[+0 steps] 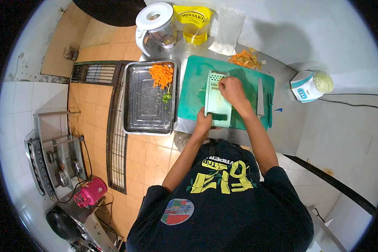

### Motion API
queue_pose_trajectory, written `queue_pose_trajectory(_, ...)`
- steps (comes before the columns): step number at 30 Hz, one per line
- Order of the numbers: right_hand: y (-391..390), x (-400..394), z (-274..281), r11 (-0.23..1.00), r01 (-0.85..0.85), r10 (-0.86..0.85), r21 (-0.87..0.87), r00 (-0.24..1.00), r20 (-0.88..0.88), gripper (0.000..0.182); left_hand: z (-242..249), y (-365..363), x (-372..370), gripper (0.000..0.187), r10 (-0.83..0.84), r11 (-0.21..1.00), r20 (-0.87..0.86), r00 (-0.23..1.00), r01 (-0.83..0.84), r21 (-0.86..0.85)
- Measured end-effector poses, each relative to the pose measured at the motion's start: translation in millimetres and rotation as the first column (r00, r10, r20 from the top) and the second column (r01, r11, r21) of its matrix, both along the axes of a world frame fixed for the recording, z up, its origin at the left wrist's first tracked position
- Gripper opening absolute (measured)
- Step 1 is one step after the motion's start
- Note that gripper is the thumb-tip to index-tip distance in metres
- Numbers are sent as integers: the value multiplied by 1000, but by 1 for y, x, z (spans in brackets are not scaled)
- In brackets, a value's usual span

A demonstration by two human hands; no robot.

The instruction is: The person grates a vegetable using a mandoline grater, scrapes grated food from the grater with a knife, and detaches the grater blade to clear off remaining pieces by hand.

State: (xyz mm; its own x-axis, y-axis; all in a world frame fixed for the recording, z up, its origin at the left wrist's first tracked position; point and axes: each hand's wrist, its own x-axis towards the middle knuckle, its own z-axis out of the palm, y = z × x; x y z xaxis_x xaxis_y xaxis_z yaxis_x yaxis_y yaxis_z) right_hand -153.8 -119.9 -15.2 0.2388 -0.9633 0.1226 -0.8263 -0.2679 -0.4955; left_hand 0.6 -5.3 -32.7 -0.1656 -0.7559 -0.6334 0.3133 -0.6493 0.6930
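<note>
My left hand is closed around the lower left edge of a pale green grater, which lies over a green cutting board. Over the grater's upper part, my right hand has its fingers curled together; whatever is under them is hidden. To the right of the grater, a knife and a dark green peeler-like tool rest on the board. Shredded carrot and green leaves are in a metal tray at the left.
Behind the board are peelings, a blender jug, a yellow pouch and a clear bag. A white and blue scale holding a pale green vegetable stands at the right.
</note>
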Motion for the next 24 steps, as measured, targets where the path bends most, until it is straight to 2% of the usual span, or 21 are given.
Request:
queue_pose_trajectory(3,-3,2,-7,999,-30,26,-43,996,-87,10,-6,1,-2,53,3,1000,8,1000,-3,-21)
queue_pose_trajectory(6,0,0,-7,996,-71,79,45,975,-206,10,-3,1,-3,52,21,1000,14,1000,-21,-11)
queue_pose_trajectory(9,6,-6,6,992,-118,118,32,993,-2,10,2,0,-5,45,83,997,-4,997,-83,0)
queue_pose_trajectory(12,10,-5,18,981,-180,180,78,984,12,10,-1,0,-4,43,112,993,-24,993,-113,-17)
queue_pose_trajectory(18,-9,-19,9,991,-104,106,79,994,-17,9,-11,2,-3,44,101,994,-45,994,-102,-36)
queue_pose_trajectory(21,-2,-12,12,961,-276,272,35,959,81,9,-3,-1,-2,51,62,998,-20,998,-62,-13)
queue_pose_trajectory(24,-7,-16,-1,966,-252,250,50,967,43,9,-5,0,-2,54,36,999,-14,999,-36,-6)
